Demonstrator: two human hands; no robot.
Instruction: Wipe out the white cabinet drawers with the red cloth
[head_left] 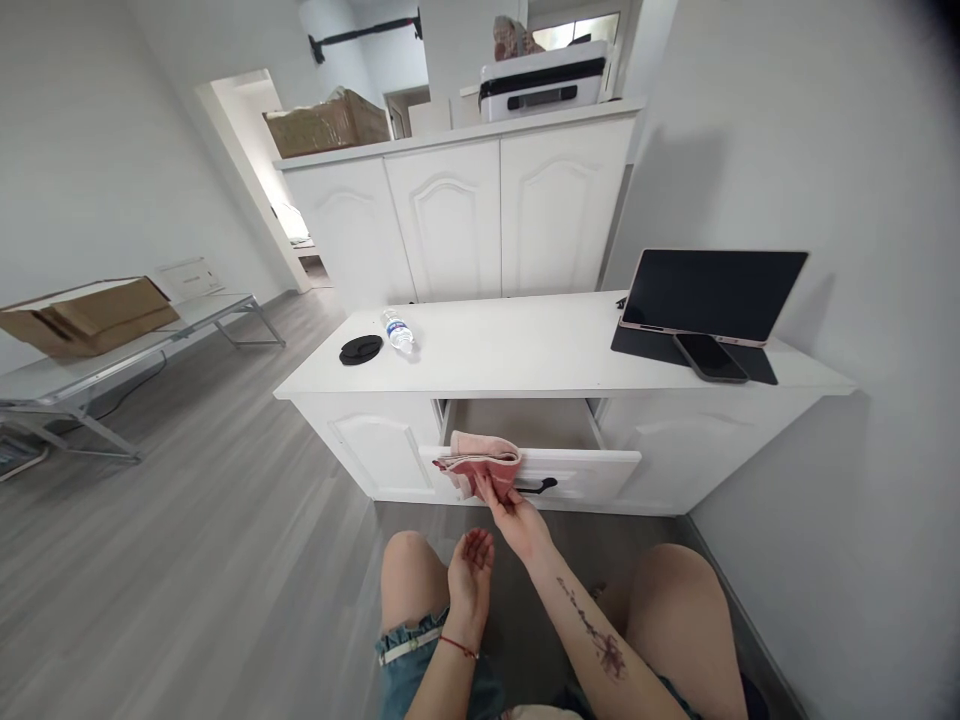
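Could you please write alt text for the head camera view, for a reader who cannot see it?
A seated person's right hand holds a folded pink cloth at the front of an open white drawer in a low white cabinet, while the left hand hovers open, palm up, above the knee. On top sit a clear plastic water bottle, a black tablet and a dark phone.

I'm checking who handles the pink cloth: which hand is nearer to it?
Right. The right hand grips the folded pink cloth at the open drawer; the left hand hangs open below it, apart.
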